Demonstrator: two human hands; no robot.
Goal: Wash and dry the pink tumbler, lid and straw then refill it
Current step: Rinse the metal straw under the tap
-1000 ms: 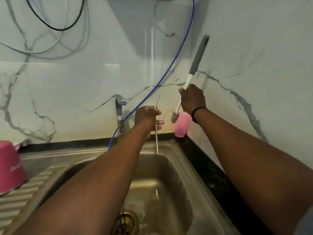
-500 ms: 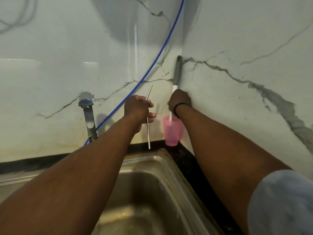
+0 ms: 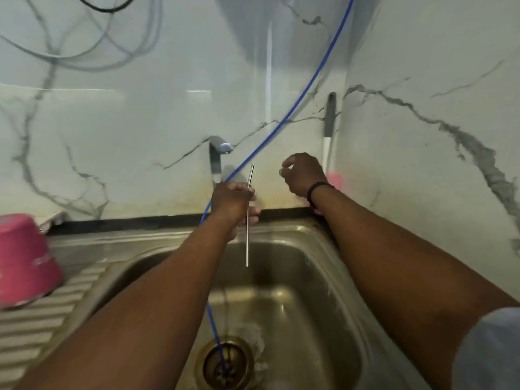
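Note:
My left hand grips a thin metal straw, held upright over the steel sink. My right hand hovers to the right of it with loosely curled fingers and holds nothing. Behind that hand, in the corner, a small pink cup holds the long brush, whose grey handle leans on the wall. The pink tumbler stands upside down on the ribbed drainboard at the left edge. No lid is in view.
A tap rises behind the sink, with water falling toward the drain. A blue hose runs from the upper wall down into the drain. Marble walls meet in a corner on the right. Cables hang at the upper left.
My right hand has let go of the brush, which now stands in the pink cup, and has drawn back toward the straw. The view tilted down to the sink.

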